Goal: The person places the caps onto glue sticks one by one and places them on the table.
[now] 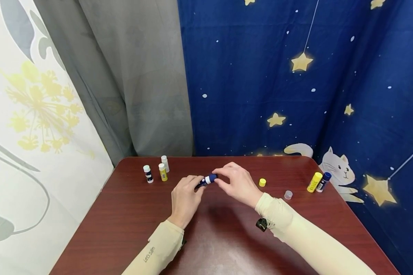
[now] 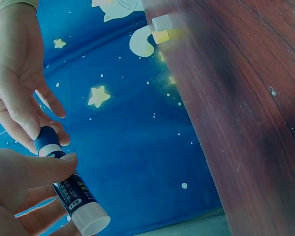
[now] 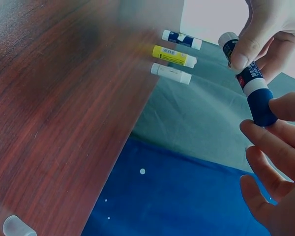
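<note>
Above the middle of the table I hold a dark blue glue stick [image 1: 207,181] with both hands. My left hand [image 1: 186,198] grips its printed body between thumb and fingers; the white base end [image 2: 91,219] points out past them in the left wrist view. At the other end, beyond a white band, sits the blue cap [image 3: 261,108]. My right hand [image 1: 239,184] pinches this cap between thumb and index finger, its other fingers spread loosely in the right wrist view. Cap and body stand in line, tilted.
At the left back stand a dark blue glue stick [image 1: 148,174], a yellow one [image 1: 163,172] and a white one [image 1: 165,164]. A yellow cap [image 1: 262,182] and a translucent cap [image 1: 288,194] lie right of my hands. Farther right are yellow [image 1: 314,182] and blue [image 1: 323,182] glue sticks.
</note>
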`<state>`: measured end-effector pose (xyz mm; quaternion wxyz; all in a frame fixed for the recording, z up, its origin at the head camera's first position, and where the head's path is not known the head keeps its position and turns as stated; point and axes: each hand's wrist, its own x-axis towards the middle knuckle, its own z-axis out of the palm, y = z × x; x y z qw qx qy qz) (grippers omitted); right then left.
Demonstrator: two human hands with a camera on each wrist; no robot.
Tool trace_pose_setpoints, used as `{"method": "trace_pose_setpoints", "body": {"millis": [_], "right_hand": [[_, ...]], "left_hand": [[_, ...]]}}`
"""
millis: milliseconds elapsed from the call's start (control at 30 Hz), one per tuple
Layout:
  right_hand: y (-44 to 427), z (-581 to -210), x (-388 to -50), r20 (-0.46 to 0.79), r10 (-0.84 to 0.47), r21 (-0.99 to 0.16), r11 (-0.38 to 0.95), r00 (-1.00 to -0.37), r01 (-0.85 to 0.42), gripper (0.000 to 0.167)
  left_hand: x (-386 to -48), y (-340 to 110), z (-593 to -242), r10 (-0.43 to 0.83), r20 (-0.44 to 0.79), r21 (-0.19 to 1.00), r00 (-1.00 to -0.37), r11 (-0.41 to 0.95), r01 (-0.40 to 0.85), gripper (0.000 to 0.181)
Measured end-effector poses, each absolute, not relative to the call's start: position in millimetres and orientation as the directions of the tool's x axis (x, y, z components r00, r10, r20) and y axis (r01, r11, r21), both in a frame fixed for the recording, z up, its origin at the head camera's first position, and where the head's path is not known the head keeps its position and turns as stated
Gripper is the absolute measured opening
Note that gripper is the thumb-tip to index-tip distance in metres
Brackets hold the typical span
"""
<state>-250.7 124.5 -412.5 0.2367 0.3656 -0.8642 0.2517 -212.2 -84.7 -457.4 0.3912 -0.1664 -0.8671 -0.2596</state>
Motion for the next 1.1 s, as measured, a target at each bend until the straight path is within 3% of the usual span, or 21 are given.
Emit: {"method": "trace_pose_setpoints", "body": {"millis": [1100], "right_hand": [[124.2,-411.6,-245.2,0.608,-0.52,-0.254,0.589,-0.601,-0.767,0.025]], "left_hand": [[-207.5,-83.0,-454.0,0.099,0.764,0.323,-0.637,0.796,0.512,0.03]]}}
